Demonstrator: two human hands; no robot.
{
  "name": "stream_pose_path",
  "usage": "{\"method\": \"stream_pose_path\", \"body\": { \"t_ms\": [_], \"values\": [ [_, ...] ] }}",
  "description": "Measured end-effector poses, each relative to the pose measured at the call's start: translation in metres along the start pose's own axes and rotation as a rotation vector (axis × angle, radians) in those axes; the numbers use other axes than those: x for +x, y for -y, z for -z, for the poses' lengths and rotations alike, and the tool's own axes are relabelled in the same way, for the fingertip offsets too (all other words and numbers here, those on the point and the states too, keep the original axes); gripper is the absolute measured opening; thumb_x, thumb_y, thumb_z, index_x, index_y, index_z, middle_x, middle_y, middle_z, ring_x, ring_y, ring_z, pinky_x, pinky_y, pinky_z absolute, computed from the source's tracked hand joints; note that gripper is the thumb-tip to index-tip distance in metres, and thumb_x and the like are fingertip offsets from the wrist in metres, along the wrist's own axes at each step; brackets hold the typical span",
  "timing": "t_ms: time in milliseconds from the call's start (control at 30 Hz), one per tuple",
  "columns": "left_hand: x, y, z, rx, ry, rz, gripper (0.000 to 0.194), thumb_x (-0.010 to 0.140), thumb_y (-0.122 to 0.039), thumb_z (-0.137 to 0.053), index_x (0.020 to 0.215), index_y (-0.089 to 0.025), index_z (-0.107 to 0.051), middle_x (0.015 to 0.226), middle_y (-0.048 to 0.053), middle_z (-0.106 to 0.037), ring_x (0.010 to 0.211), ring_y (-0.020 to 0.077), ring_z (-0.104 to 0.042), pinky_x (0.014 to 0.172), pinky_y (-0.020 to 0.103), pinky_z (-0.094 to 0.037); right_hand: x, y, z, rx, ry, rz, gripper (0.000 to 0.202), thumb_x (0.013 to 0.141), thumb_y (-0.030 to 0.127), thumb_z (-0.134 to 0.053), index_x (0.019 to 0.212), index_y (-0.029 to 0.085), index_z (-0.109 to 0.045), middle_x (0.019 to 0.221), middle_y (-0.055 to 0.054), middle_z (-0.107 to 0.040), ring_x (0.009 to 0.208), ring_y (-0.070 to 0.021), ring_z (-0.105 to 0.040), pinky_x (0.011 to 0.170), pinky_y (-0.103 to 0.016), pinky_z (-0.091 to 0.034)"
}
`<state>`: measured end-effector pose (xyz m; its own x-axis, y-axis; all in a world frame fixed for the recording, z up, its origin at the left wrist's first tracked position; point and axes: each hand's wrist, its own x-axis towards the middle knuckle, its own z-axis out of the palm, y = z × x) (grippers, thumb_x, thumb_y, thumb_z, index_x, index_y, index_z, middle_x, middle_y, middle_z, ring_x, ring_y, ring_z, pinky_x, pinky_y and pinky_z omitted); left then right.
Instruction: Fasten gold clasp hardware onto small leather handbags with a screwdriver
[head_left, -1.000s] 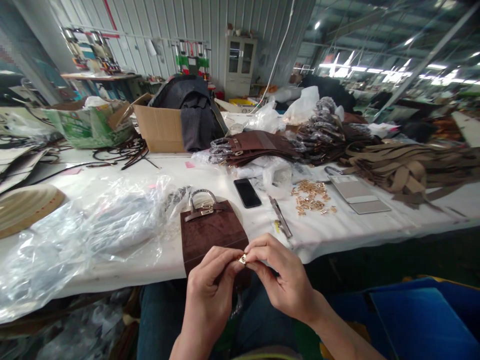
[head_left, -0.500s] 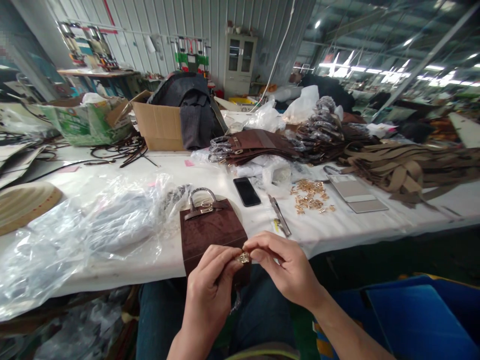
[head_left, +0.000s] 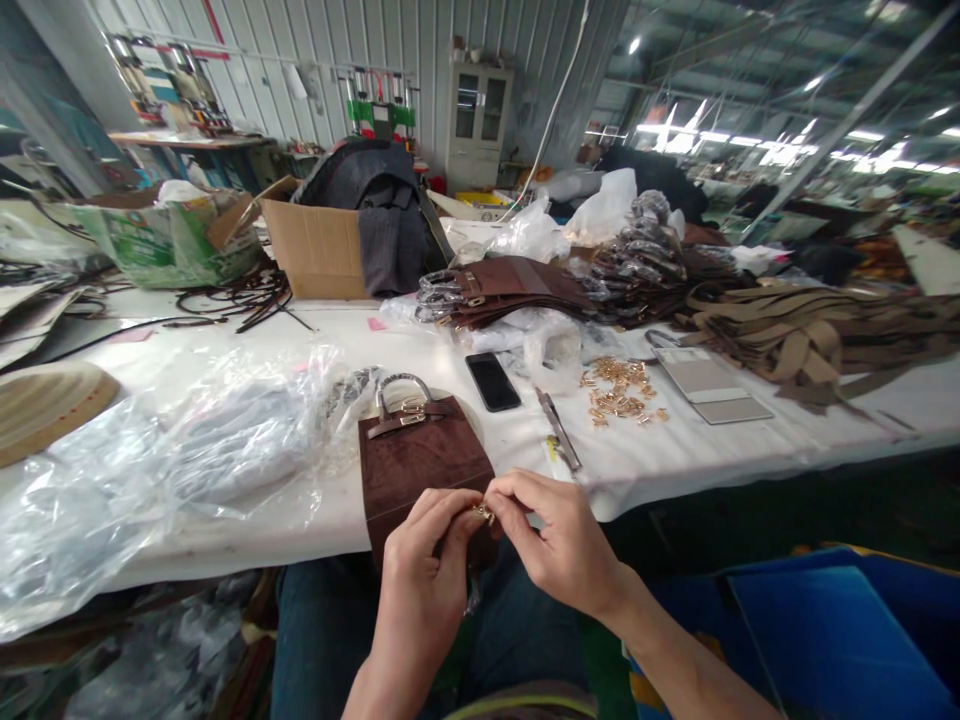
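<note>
Around the brown bag [head_left: 420, 465], bare white table [head_left: 420, 350] is lying open just behind its handle. Left of it, crumpled plastic bags [head_left: 187, 450] are crowding in close. Right of it, a phone [head_left: 493, 381] and metal tool [head_left: 559, 430] are narrowing the way toward gold clips [head_left: 621, 388].

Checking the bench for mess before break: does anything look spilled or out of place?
Small gold fittings lie scattered loose on the white table beside the phone, not in any container. Crumpled clear plastic bags sprawl on the left.
</note>
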<state>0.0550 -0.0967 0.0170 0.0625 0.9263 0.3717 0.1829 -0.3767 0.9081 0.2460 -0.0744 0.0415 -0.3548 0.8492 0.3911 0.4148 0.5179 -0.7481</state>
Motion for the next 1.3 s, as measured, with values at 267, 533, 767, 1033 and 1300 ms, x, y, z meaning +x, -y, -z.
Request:
{"method": "stream_pose_path", "body": {
  "t_ms": [267, 533, 767, 1033, 1300],
  "values": [
    [-0.004, 0.010, -0.003, -0.064, -0.037, 0.138, 0.017, 0.112, -0.025, -0.068, 0.112, -0.026, -0.085, 0.110, 0.003, -0.083, 0.100, 0.0189, -0.078, 0.091, 0.025, -0.058, -0.008, -0.011, -0.009, 0.381, 0.040, -0.347, 0.027, 0.110, 0.047, -0.073, 0.111, 0.020, -0.079, 0.090, -0.003, -0.079, 0.081, -0.0175, -0.076, 0.074, -0.025, -0.058],
    [-0.003, 0.007, -0.002, -0.170, -0.037, 0.191, 0.016, 0.109, -0.029, -0.072, 0.111, -0.027, -0.088, 0.108, 0.002, -0.086, 0.100, 0.0203, -0.080, 0.090, 0.025, -0.059, -0.011, -0.010, -0.014, 0.285, -0.096, -0.220, 0.016, 0.102, 0.038, -0.085, 0.105, 0.024, -0.081, 0.099, -0.003, -0.079, 0.088, -0.0175, -0.076, 0.081, -0.025, -0.061],
    [-0.007, 0.012, -0.003, -0.205, -0.048, 0.275, 0.017, 0.109, -0.034, -0.072, 0.113, -0.026, -0.087, 0.111, 0.003, -0.086, 0.102, 0.0219, -0.080, 0.092, 0.025, -0.059, -0.006, -0.008, -0.012, 0.154, -0.076, -0.104, 0.004, 0.106, 0.029, -0.079, 0.107, 0.024, -0.079, 0.099, -0.003, -0.077, 0.089, -0.0183, -0.073, 0.083, -0.029, -0.058],
    [-0.005, 0.018, -0.005, -0.253, -0.055, 0.306, 0.022, 0.108, -0.037, -0.074, 0.116, -0.024, -0.089, 0.114, 0.006, -0.087, 0.102, 0.0237, -0.081, 0.092, 0.027, -0.060, -0.004, -0.008, -0.015, 0.106, -0.077, -0.049, 0.001, 0.107, 0.024, -0.077, 0.107, 0.024, -0.078, 0.097, -0.003, -0.076, 0.088, -0.0185, -0.072, 0.082, -0.031, -0.057],
    [-0.008, 0.024, -0.005, -0.292, -0.047, 0.336, 0.024, 0.107, -0.040, -0.077, 0.118, -0.023, -0.091, 0.112, 0.007, -0.087, 0.100, 0.0251, -0.080, 0.091, 0.029, -0.061, -0.005, -0.009, -0.015, 0.095, -0.049, -0.075, 0.002, 0.107, 0.025, -0.076, 0.106, 0.025, -0.078, 0.096, -0.004, -0.076, 0.089, -0.0208, -0.072, 0.082, -0.033, -0.057]
  ]
}}
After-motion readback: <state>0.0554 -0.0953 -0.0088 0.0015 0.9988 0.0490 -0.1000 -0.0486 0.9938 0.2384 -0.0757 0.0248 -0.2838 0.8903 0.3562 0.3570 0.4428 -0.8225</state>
